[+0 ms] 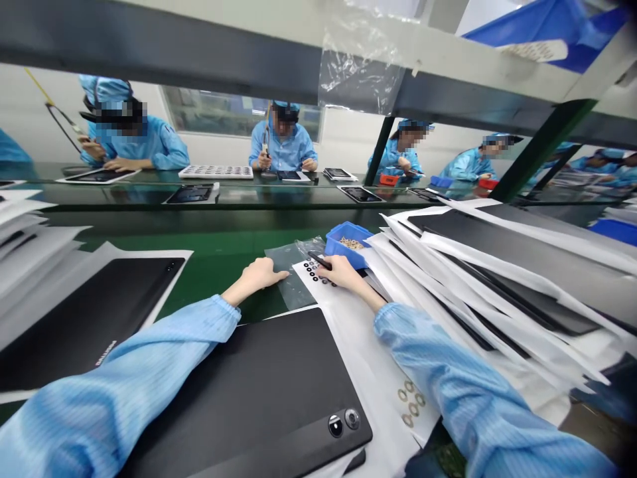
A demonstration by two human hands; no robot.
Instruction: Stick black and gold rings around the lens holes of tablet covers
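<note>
My right hand (343,273) is closed around a slim black pen-shaped tool (319,260). It is over a white sheet (300,267) bearing rows of small black rings (312,272). To its left, my left hand (259,274) has curled fingers, its thumb over the edge of a clear plastic bag (293,292); whether it grips anything is hidden. Below my hands a black tablet (249,392) lies back up, two camera lenses (343,423) at its lower right corner. Just beyond my right hand stands a blue bin (332,249) of small light-coloured parts (351,243).
Stacked tablets with white sheets (478,265) rise at right. Another black tablet (94,312) lies left, near more layered sheets (34,245). Gold rings (411,401) lie on paper by my right sleeve. A shelf (239,56) crosses overhead; co-workers (283,139) sit across the line.
</note>
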